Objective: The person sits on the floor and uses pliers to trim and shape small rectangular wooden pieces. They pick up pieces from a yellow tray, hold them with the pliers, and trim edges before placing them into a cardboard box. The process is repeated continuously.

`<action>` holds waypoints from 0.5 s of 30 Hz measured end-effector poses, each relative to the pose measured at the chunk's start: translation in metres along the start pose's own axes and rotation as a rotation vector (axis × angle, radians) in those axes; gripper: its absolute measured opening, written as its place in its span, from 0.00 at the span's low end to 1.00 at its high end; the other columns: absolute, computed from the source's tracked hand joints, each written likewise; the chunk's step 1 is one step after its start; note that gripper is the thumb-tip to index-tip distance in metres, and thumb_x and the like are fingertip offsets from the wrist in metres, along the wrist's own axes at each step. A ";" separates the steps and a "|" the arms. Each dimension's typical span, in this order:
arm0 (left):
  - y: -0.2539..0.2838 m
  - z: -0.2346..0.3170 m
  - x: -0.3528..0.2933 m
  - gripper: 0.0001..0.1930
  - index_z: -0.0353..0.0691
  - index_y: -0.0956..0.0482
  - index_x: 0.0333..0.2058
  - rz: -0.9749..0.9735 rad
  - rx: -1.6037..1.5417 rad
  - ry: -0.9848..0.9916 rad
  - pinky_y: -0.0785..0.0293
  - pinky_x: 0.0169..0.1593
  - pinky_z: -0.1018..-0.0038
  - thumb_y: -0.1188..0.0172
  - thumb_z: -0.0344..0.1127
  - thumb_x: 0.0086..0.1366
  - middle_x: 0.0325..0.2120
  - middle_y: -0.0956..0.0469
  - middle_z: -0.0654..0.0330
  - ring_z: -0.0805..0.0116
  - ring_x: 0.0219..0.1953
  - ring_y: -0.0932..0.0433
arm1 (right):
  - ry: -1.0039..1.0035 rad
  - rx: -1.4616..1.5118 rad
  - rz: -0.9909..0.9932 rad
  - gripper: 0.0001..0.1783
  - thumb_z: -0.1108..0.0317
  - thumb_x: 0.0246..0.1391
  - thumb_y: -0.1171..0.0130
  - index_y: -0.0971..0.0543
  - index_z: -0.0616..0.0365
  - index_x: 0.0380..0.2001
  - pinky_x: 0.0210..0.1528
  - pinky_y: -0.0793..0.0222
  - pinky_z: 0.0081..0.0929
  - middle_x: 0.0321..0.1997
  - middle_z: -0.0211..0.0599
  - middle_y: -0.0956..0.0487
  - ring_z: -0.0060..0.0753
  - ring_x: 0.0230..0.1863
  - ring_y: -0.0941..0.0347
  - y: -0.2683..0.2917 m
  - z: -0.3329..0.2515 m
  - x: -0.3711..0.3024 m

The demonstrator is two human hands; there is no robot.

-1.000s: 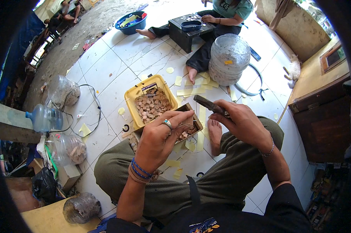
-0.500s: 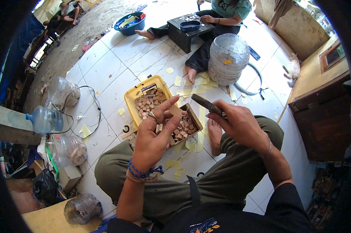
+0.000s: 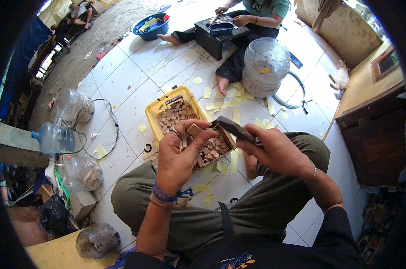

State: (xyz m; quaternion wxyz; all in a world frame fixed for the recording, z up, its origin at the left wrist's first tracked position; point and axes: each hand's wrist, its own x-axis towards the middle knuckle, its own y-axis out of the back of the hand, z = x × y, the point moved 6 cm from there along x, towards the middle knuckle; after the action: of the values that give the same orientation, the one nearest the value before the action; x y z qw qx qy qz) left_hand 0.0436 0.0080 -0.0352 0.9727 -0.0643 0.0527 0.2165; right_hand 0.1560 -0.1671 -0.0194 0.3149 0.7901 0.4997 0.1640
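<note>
My left hand (image 3: 174, 157) pinches a small flat wooden tile (image 3: 194, 129) between thumb and fingers, and more thin wooden pieces (image 3: 183, 144) show against its fingers. Gripped in my right hand (image 3: 277, 152) is a dark, flat-ended hand tool (image 3: 234, 127), whose exact kind is unclear. Its tip points toward the tile, close by; I cannot tell whether they touch. Below my hands, a yellow plastic basin (image 3: 152, 117) holds many small wooden squares (image 3: 169, 119). Beside it, partly hidden by my left hand, a shallow wooden box (image 3: 230, 140) holds more of them.
Yellow paper scraps (image 3: 223, 105) lie on the white tiled floor (image 3: 135, 92). Ahead, a person (image 3: 261, 20) works at a low black table (image 3: 210, 42) near a large clear plastic container (image 3: 266, 62). Plastic bottles (image 3: 55, 138) and a cable stand left; a cat (image 3: 340, 77) lies right.
My left hand's fingers have drawn together around the tile. The tool in my right hand has come lower and nearer to it. The person ahead has moved their hands over the table.
</note>
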 end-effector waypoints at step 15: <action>-0.001 0.006 0.001 0.13 0.37 0.18 0.51 -0.048 0.237 -0.216 0.23 0.47 0.80 0.32 0.28 0.68 0.41 0.13 0.59 0.78 0.43 0.16 | -0.066 0.175 -0.027 0.16 0.60 0.70 0.40 0.24 0.64 0.47 0.38 0.25 0.34 0.31 0.47 0.18 0.39 0.32 0.18 0.016 0.006 -0.002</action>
State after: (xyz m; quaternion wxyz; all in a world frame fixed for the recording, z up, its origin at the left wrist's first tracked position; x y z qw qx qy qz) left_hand 0.0456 0.0084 -0.0292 0.9784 0.0733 -0.0286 0.1909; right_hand 0.1696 -0.1762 -0.0132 0.2629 0.8128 0.5122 0.0894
